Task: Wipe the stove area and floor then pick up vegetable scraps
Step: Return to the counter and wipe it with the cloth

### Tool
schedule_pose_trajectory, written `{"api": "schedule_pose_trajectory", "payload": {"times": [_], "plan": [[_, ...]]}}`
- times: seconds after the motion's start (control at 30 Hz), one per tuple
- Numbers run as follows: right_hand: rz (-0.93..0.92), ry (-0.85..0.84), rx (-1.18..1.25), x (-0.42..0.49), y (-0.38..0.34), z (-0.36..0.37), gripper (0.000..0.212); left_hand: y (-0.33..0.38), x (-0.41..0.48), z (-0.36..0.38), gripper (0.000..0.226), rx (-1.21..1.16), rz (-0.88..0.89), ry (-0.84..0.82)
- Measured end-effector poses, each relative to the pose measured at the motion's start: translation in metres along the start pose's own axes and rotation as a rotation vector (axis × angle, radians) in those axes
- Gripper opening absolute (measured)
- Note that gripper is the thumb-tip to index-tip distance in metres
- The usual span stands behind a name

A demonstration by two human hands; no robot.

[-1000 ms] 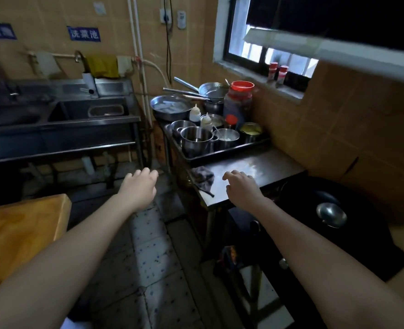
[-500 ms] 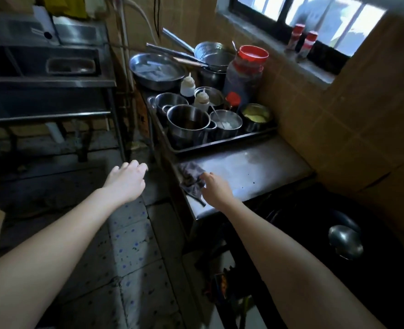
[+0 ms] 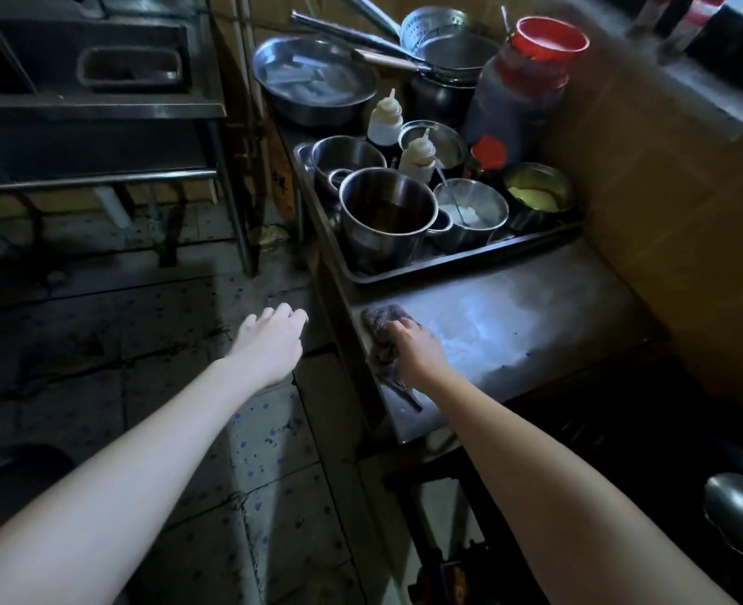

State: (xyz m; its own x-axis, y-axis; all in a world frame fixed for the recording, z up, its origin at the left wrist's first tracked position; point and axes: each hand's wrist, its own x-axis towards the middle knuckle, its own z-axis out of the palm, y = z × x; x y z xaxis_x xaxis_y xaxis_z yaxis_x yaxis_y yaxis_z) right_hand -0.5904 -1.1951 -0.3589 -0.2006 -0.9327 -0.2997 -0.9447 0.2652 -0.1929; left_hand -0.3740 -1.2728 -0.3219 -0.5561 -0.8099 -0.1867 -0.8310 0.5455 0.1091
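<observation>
At the far left the sink stand (image 3: 99,111) is untouched; the left hand (image 3: 269,342) hangs in the air above the floor (image 3: 273,473), just off the left edge of the worktop (image 3: 535,325), arm stretched forward, palm down, its fingers (image 3: 282,314) loosely curled and holding nothing, much as it hung a second ago.

The change is further right. A second ago the right hand (image 3: 418,351) hovered over the bare steel; now it has come down on the cloth (image 3: 380,320), which lies crumpled at the worktop's near-left corner where it lay before. The fingers (image 3: 398,327) are bent over the cloth's middle and seem to be gathering it, the wrist low and the forearm running back towards the person. I would say the wiping tool is now in hand, or very nearly, and the first stroke across the stove area can begin; no wiping looks done yet, and a pale sheen sits on the steel just right of the hand.

Beyond it, the tray (image 3: 448,266) of pots and squeeze bottles fills the far end of the worktop, so a stroke has only the near half to cover; at the far right a ladle (image 3: 741,508) rests in the dark wok. I cannot make out any vegetable scraps on the floor in this dim light.
</observation>
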Motion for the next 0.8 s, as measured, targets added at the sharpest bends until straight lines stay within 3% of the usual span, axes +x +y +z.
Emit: {"api": "schedule_pose_trajectory", "payload": {"times": [0.23,0.43,0.8], "plan": [[-0.015,0.09,-0.061,0.014,0.003,0.015,0.044,-0.023,0.008,0.013,0.037,0.008,-0.013,-0.034],[-0.046,0.053,-0.139,0.023,-0.009,0.016,0.034,-0.06,0.02,0.005,0.036,0.023,-0.041,-0.055],[-0.241,0.027,-0.242,0.099,-0.112,0.004,0.034,-0.181,0.083,-0.052,0.033,0.059,-0.072,-0.015]]}}
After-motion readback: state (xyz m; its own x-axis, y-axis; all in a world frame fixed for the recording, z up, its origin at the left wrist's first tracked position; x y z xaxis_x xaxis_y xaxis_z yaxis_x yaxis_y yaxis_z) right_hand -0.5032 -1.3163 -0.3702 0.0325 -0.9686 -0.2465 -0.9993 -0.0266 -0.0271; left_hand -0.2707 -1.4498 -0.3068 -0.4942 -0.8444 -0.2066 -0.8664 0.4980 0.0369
